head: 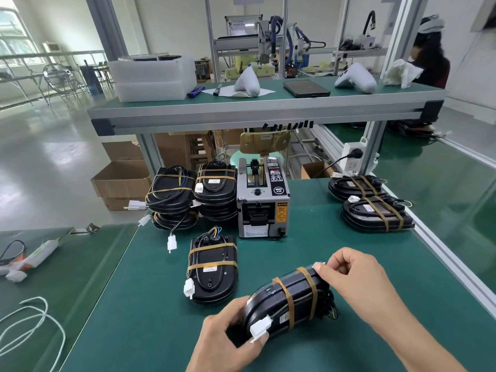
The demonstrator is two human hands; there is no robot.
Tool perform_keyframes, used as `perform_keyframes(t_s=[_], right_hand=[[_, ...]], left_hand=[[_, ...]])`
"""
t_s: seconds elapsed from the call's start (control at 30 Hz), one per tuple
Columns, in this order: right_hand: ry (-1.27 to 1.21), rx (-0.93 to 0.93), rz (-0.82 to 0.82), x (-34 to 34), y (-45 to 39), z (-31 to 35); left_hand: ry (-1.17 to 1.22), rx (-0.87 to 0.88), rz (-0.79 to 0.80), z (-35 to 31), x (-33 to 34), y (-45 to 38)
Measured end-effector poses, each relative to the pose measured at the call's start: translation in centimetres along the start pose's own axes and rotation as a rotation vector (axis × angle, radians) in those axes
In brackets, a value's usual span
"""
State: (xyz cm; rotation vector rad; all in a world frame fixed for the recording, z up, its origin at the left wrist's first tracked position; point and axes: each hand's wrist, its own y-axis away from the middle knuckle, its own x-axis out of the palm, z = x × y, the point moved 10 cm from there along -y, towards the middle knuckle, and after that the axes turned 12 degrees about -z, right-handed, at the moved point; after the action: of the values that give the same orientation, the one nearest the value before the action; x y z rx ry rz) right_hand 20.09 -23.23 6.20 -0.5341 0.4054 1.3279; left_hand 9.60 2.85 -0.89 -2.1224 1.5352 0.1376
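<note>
**Banded black unit held in both hands above the near mat**

The left hand is closed round the rounded near-left end of the black unit. Its thumb lies beside the white plug on that end. The right hand, fingers curled, pinches a small white piece at the unit's far-right corner; whether this is a tape end or a second plug cannot be told.

The unit sits just above the green mat, near and right of centre. Its long axis runs from near left to far right, with the rounded end toward the left hand and the wired end toward the right. It is turned partly on edge, so one broad face looks up and to the near side. Two brown bands cross the body at right angles to this axis.

Step in hand, as judged: finishing the binding at the wired end. The next move calls for a steady left grip while the right hand presses the piece down.

A like unit lies flat on the mat just to the left. A tape dispenser stands beyond, with stacked units at far left and two more at far right.
</note>
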Motion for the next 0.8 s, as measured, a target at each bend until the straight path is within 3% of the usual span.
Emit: perform_keyframes(t_s=[0.8], right_hand=[[-0.182,0.04,0.047,1.5,0.2,-1.6]], left_hand=[[-0.041,0.004,-0.015,0.4,0.1,0.0]])
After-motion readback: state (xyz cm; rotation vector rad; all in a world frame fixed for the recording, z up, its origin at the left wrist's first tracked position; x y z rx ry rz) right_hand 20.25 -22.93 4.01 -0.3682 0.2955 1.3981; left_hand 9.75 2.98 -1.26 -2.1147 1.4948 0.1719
